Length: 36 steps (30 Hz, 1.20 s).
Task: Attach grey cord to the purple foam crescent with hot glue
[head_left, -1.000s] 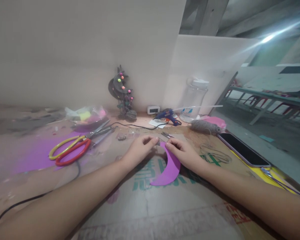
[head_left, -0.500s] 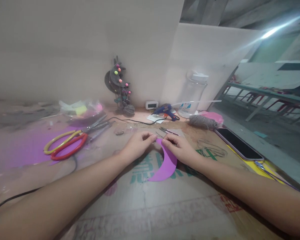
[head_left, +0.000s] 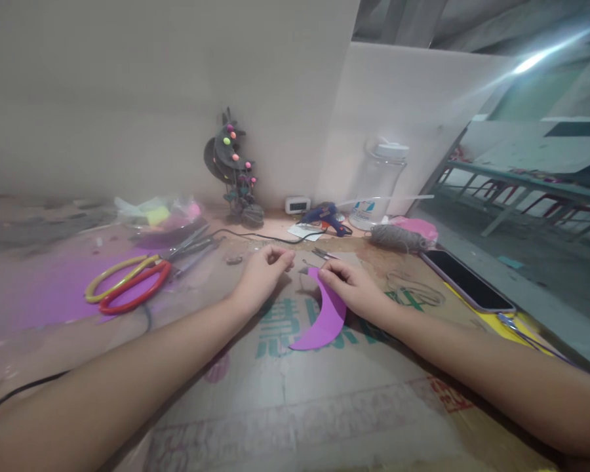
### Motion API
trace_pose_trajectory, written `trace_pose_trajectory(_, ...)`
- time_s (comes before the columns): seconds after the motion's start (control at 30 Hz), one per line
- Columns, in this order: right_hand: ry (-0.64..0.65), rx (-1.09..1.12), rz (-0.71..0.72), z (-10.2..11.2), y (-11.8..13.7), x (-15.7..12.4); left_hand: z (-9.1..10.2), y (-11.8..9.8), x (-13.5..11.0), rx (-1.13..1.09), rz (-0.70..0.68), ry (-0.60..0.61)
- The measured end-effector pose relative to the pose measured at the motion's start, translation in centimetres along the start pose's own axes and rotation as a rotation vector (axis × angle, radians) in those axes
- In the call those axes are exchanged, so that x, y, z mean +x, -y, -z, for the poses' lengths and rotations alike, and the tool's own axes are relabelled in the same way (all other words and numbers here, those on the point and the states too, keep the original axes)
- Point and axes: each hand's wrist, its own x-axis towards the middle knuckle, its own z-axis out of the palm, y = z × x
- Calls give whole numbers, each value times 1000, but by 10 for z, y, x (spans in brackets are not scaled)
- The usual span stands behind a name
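Clock centred on the purple crescent [head_left: 334,314], twelve towards the wall. My right hand [head_left: 347,282] has the crescent pinched between thumb and fingers near its upper end, reaching in from about two o'clock. The piece lies over the cardboard [head_left: 285,410] with its green print, bowed out to the right, its lower point aimed at eight; whether that point touches the cardboard I cannot tell. My left hand [head_left: 268,272] is at ten, clear of the crescent, fingers curled and thumb against them; cannot tell whether anything thin sits between the tips. A fine dark wisp, too small to identify, shows by the crescent's upper end, between the hands. Just beyond, at twelve, a slim metal tool [head_left: 324,254] lies partly behind my right hand; farther out on the same line, the blue glue gun [head_left: 322,215]. Between eleven and twelve, a small white device [head_left: 297,205] with a dark display. Near eleven, a dark ornament [head_left: 233,157] with coloured balls stands against the wall. At ten, a clear bag [head_left: 172,216] with yellow and pink contents. Just past nine, red-and-yellow-handled scissors [head_left: 135,305], partly over a purple sheet [head_left: 63,298]. At one, a clear bottle [head_left: 376,187] with a white lid; at two, grey yarn [head_left: 398,239]; just short of three, a phone [head_left: 467,282], screen dark, on something yellow.
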Motion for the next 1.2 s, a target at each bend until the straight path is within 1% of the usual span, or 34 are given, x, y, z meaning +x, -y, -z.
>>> trace_pose_trajectory(0.17, -13, 5, -17, 1, 1, 1, 2, -5, -1, 83, 31, -9)
trace_pose_trajectory(0.3, -20, 16, -30, 1, 0, 3, 3, -5, -1, 112, -1, -8)
trace_pose_trajectory(0.37, -26, 26, -30, 1, 0, 3, 3, -4, -1, 111, -4, 6)
trace_pose_trajectory(0.5, -29, 37, -38, 1, -1, 2, 2, -3, -2, 76, 63, 41)
trace_pose_trajectory(0.63, -45, 39, -28, 1, -2, 3, 0, 0, -1, 41, 75, 14)
trace_pose_trajectory(0.7, -73, 75, -32, 2, -3, 4, 0, 2, 0, -15, 65, 7)
trace_pose_trajectory(0.8, -165, 194, -72, 4, -6, 4, 0, 3, 1, -132, 67, 4)
trace_pose_trajectory(0.87, -221, 269, -109, 6, -7, 5, 0, 3, 2, -145, 78, -10)
trace_pose_trajectory(0.93, -236, 310, -137, 6, -8, 5, 0, 4, 2, -132, 79, -15)
trace_pose_trajectory(1.07, -203, 298, -134, 5, -8, 5, 3, 8, 3, -87, 44, -12)
trace_pose_trajectory(1.2, -168, 190, -85, 4, -6, 5, 5, 9, 5, 75, -103, -114)
